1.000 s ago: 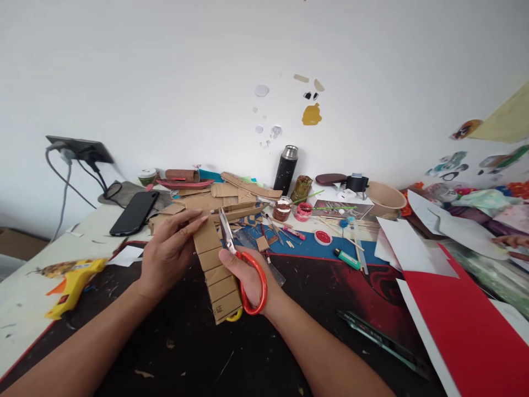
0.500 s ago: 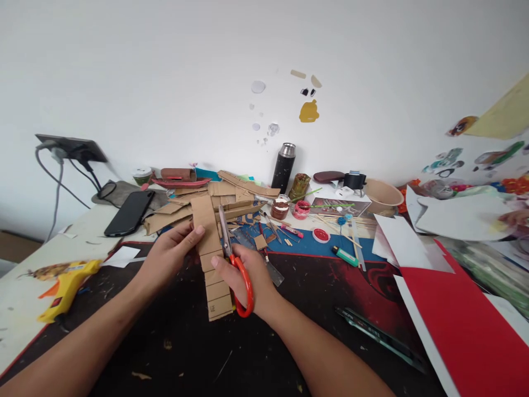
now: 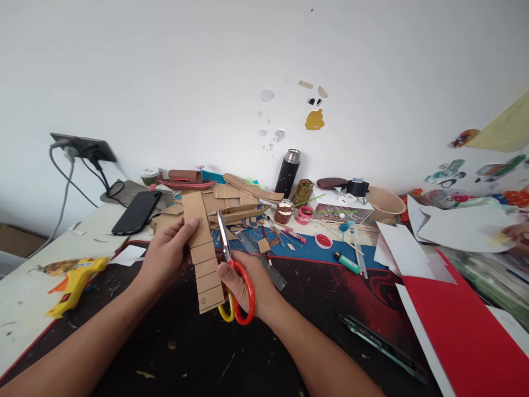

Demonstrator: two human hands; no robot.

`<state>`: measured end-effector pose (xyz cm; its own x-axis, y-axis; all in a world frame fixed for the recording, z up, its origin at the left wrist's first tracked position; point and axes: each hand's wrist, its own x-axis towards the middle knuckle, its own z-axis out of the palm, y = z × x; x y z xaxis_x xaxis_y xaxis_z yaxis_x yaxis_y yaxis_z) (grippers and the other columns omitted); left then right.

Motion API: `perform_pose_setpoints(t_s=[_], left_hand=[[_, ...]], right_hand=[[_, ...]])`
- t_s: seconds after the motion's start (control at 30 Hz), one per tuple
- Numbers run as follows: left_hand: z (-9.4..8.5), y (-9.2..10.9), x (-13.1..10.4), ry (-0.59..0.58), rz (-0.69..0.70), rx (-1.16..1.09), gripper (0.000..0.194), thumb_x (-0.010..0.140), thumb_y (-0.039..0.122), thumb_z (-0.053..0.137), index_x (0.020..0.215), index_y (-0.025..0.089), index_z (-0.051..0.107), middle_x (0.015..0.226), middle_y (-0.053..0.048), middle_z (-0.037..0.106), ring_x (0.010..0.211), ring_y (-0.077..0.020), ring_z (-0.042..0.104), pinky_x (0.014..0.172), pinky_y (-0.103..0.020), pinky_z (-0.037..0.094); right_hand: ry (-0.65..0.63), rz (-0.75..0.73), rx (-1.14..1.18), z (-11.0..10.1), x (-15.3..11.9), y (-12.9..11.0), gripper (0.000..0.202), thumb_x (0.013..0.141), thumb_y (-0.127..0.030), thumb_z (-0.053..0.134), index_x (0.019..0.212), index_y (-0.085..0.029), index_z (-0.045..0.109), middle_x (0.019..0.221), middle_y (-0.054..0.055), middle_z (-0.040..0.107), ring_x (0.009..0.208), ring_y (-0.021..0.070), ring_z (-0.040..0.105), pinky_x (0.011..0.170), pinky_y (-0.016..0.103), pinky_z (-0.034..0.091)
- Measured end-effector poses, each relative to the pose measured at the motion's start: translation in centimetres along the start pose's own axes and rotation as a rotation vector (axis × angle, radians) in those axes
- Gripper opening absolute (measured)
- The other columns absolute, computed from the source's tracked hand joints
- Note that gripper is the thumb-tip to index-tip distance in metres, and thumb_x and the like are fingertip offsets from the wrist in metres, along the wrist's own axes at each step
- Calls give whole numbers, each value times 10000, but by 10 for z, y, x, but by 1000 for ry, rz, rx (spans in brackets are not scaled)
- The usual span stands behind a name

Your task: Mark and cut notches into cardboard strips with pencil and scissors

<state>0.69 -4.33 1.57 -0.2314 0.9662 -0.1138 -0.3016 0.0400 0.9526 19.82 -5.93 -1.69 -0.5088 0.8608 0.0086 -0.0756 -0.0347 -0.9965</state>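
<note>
Between the thumb and fingers of my left hand (image 3: 169, 248) is a long cardboard strip (image 3: 205, 264), held up at a slight tilt with dark lines drawn across it. My right hand (image 3: 248, 275) grips a pair of scissors (image 3: 223, 237) with one red and one yellow handle. Their metal blades point away from me, just right of the strip; whether they touch it I cannot tell. Beyond both hands lies a heap of cut cardboard pieces (image 3: 243, 194).
A yellow glue gun (image 3: 78, 284) and a black phone (image 3: 136, 212) lie at the left. A black flask (image 3: 288, 173), paint jars (image 3: 305, 215) and a green marker (image 3: 347, 262) are farther back. At right are a cutter (image 3: 380, 344), red paper (image 3: 467, 325) and another person's hand (image 3: 516, 234).
The cardboard strip has shifted left, away from the scissors, and the yellow handle now shows. The whole view has turned slightly.
</note>
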Motion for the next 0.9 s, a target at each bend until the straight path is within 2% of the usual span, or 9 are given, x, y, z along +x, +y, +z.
perform_pose_setpoints(t_s=[0.17, 0.3, 0.43, 0.57, 0.63, 0.73, 0.8, 0.9], left_hand=[[-3, -6, 5, 32, 24, 8, 497, 692, 588, 981, 884, 199, 739, 587, 28, 659, 434, -140, 555, 353, -225, 428], [-6, -12, 8, 42, 36, 37, 470, 698, 607, 954, 821, 220, 718, 563, 40, 625, 397, -119, 481, 330, -222, 347], [-7, -15, 4, 18, 34, 101, 520, 704, 637, 948, 946, 213, 771, 710, -13, 761, 450, -152, 575, 374, -248, 420], [-5, -14, -1, -2, 41, 145, 538, 657, 601, 982, 962, 211, 770, 834, -50, 832, 572, -210, 704, 468, -283, 548], [-3, -14, -3, 0, 50, 161, 535, 656, 597, 978, 967, 215, 768, 835, -46, 831, 577, -210, 708, 470, -280, 550], [-1, -15, -5, 15, 61, 214, 547, 673, 626, 951, 982, 213, 772, 776, -32, 805, 497, -179, 636, 389, -250, 450], [0, -15, -5, 20, 59, 245, 572, 672, 650, 941, 992, 206, 773, 779, -40, 806, 498, -184, 633, 374, -249, 430], [0, -15, -6, 9, 64, 273, 602, 673, 668, 937, 1015, 199, 775, 854, -68, 838, 602, -236, 720, 455, -289, 533]], right_hand=[[-86, -30, -8, 0, -2, -5, 836, 857, -994, 684, 1150, -213, 752, 856, 47, 704, 743, 241, 707, 706, 336, 587], [-87, 12, -87, 0, -4, -7, 808, 906, -962, 664, 1208, -218, 756, 865, 44, 735, 706, 236, 727, 706, 335, 579], [-56, 11, -231, 2, -6, -4, 701, 993, -900, 624, 1088, -217, 752, 706, 1, 678, 663, 223, 705, 705, 312, 539], [-11, -48, -404, 2, -6, -1, 634, 1032, -847, 631, 951, -221, 689, 820, 35, 732, 773, 224, 694, 702, 290, 464], [4, -43, -456, 3, -5, -1, 617, 1042, -828, 637, 921, -223, 650, 861, 41, 741, 774, 215, 667, 687, 287, 428], [15, -19, -491, 4, -5, -2, 593, 1056, -800, 644, 896, -231, 594, 827, 28, 712, 735, 201, 627, 673, 286, 396], [18, -8, -500, 5, -5, -4, 577, 1061, -781, 657, 894, -235, 575, 824, 23, 703, 726, 194, 615, 672, 284, 390], [17, 16, -521, 5, -5, -6, 555, 1067, -754, 674, 896, -235, 572, 839, 23, 710, 735, 191, 618, 674, 278, 388]])
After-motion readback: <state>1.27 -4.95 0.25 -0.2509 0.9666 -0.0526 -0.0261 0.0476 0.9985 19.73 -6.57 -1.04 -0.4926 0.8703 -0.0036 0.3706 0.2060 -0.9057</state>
